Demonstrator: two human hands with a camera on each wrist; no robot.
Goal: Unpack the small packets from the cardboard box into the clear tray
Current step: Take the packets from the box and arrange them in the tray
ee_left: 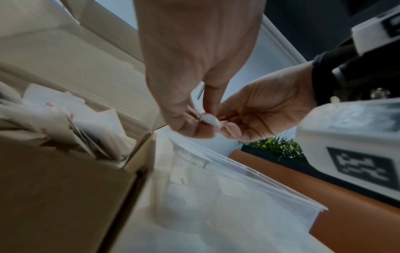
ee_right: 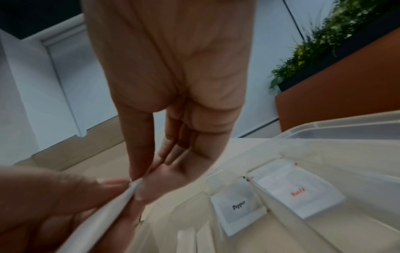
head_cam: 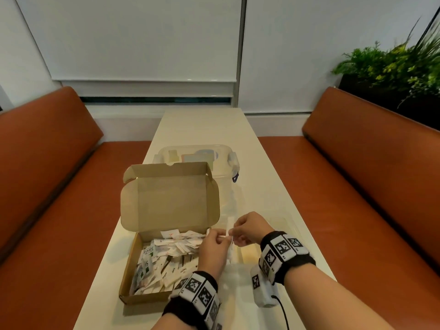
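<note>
While both my hands pinch one packet (head_cam: pixel 229 231) above the tray (ee_right: pixel 324 130) (left hand (head_cam: pixel 214 248), right hand (head_cam: pixel 250 228)), two packets, pepper (ee_right: pixel 238 206) and salt (ee_right: pixel 296 193), lie inside; many fill the box (head_cam: pixel 133 265).

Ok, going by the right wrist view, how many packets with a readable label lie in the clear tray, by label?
Pepper packet: 1
Salt packet: 1
Total in the clear tray: 2
</note>
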